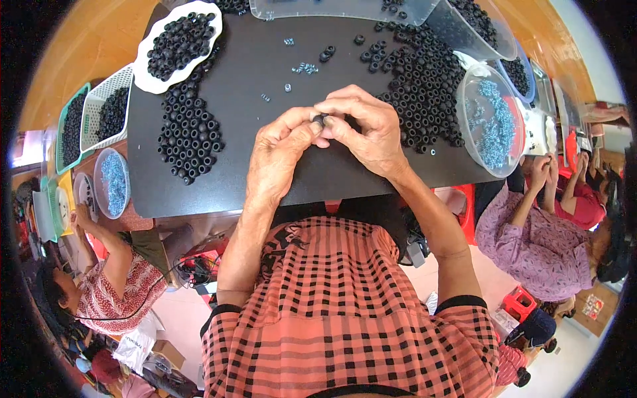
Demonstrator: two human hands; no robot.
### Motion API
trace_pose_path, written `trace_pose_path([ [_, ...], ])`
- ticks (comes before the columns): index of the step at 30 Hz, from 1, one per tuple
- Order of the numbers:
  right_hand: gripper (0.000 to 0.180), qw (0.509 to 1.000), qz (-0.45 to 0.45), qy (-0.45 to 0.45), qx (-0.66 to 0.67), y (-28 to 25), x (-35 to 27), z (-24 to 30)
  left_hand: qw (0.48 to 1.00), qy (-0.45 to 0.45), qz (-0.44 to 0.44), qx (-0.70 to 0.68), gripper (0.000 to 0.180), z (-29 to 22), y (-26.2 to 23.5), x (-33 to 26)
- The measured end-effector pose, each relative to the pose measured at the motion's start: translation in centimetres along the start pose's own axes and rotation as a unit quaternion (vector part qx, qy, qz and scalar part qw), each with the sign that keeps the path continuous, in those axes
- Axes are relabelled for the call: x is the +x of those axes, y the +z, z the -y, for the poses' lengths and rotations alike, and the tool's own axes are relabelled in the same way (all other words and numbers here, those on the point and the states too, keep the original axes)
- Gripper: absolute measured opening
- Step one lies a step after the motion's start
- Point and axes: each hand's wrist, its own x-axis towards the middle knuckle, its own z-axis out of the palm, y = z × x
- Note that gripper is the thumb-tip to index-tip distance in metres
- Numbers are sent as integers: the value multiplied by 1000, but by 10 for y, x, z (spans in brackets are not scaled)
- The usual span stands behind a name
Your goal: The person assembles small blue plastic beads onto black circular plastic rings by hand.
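My left hand [275,156] and my right hand [371,132] meet above the near part of the dark table. Pinched between their fingertips is a small black ring-shaped part [320,119], largely covered by the fingers. Beyond the hands lie small shiny bluish pieces [305,68] and a few loose black ring parts [327,53]. A big spread of black ring parts [424,86] lies to the right, partly behind my right hand. Another pile of them [189,136] is on the left.
A white scalloped plate [141,73] of black parts stands far left. At right is a clear round tub [466,136] of bluish pieces. A clear bin [345,10] lines the table's [245,79] far side. Co-workers sit left [119,285] and right [537,245].
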Motion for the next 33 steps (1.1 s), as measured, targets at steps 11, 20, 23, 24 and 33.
trace_pose_path([
  [11,38,988,-27,-78,-127,2,0,-1,982,-68,12,-178,18,7,-3,5],
  [20,36,981,-35,-123,-146,5,0,-2,975,-91,20,-203,22,12,-12,5],
  [23,35,978,-38,-127,-161,6,-1,0,977,-107,27,-183,22,6,-6,6],
  [24,35,978,-38,-126,-160,6,-1,0,977,-109,26,-183,22,5,-5,6],
  [33,34,970,-52,-165,-171,7,-1,-4,970,-86,56,-221,19,10,-9,6],
])
